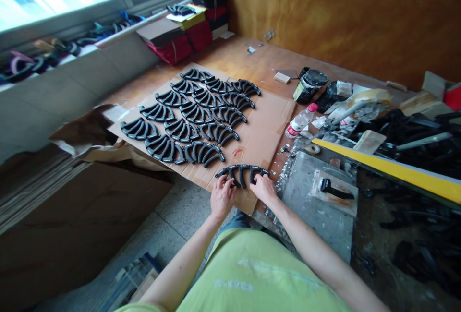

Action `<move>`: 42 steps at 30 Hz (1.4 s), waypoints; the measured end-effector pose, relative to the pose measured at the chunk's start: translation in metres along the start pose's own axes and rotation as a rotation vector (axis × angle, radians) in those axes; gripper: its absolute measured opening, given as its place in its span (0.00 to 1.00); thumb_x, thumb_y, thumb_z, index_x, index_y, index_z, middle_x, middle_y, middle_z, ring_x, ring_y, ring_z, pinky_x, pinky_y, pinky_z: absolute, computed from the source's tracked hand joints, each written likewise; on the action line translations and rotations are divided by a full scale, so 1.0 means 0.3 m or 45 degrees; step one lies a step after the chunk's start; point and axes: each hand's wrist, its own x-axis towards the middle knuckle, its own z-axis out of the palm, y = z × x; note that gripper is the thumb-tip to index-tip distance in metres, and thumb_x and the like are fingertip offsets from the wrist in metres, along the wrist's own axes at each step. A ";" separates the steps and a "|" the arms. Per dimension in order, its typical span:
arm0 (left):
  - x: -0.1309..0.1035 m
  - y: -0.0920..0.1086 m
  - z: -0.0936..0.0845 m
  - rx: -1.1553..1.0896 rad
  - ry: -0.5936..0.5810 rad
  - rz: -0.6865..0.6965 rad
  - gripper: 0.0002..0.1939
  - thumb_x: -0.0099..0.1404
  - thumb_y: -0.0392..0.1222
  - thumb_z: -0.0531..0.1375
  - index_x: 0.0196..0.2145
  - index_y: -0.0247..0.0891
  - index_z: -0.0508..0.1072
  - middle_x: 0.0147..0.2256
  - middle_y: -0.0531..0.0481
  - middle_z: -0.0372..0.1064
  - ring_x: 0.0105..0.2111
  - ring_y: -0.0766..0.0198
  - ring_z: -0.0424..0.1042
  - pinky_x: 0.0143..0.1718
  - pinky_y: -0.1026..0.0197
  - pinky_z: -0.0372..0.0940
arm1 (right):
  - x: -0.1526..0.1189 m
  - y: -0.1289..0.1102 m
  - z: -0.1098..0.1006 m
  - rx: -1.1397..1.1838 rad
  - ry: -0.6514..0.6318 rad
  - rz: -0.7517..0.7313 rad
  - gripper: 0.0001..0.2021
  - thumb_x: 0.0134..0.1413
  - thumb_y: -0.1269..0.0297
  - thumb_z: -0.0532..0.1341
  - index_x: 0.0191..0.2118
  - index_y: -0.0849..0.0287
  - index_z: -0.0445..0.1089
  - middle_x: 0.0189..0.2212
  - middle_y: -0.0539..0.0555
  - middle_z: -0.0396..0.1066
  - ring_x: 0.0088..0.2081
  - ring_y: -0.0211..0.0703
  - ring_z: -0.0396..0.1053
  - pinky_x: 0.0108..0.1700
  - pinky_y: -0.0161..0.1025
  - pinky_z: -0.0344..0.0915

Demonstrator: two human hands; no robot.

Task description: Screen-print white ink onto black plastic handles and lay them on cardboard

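Note:
Near the front edge of a flat cardboard sheet (268, 110) lies a curved row of black handle-like pieces (242, 174). My left hand (222, 197) has its fingers closed on the left part of this row. At its right end, my right hand (263, 187) grips a black piece between thumb and fingers. Farther back on the cardboard, several fan-shaped groups of similar black pieces (192, 113) are laid out side by side in rows.
On the right are a bottle with a pink cap (301, 120), a dark jar (310, 85), a grey board (306, 197) with a black piece (336, 189), a yellow bar (389, 165) and piled black parts. Stacked red and black material (173, 45) stands by the window.

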 end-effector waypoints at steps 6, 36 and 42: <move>0.009 0.126 0.038 0.114 -0.131 -0.063 0.29 0.63 0.57 0.56 0.59 0.46 0.65 0.61 0.43 0.57 0.59 0.46 0.55 0.53 0.45 0.59 | 0.005 -0.004 0.005 0.139 -0.081 -0.147 0.16 0.59 0.62 0.56 0.51 0.55 0.71 0.45 0.58 0.75 0.48 0.45 0.71 0.50 0.38 0.63; 0.678 0.442 0.031 0.149 0.027 0.181 0.18 0.61 0.48 0.58 0.47 0.41 0.73 0.46 0.39 0.69 0.51 0.47 0.62 0.51 0.46 0.55 | 0.393 0.094 -0.328 0.557 0.495 -0.151 0.19 0.61 0.64 0.52 0.55 0.63 0.69 0.48 0.62 0.71 0.49 0.46 0.70 0.55 0.38 0.61; 1.097 0.550 0.122 0.111 -0.034 0.437 0.16 0.66 0.45 0.51 0.46 0.39 0.72 0.45 0.39 0.68 0.48 0.47 0.63 0.48 0.46 0.57 | 0.736 0.117 -0.479 0.478 0.672 0.139 0.23 0.64 0.60 0.48 0.58 0.65 0.65 0.49 0.64 0.71 0.53 0.48 0.67 0.54 0.39 0.60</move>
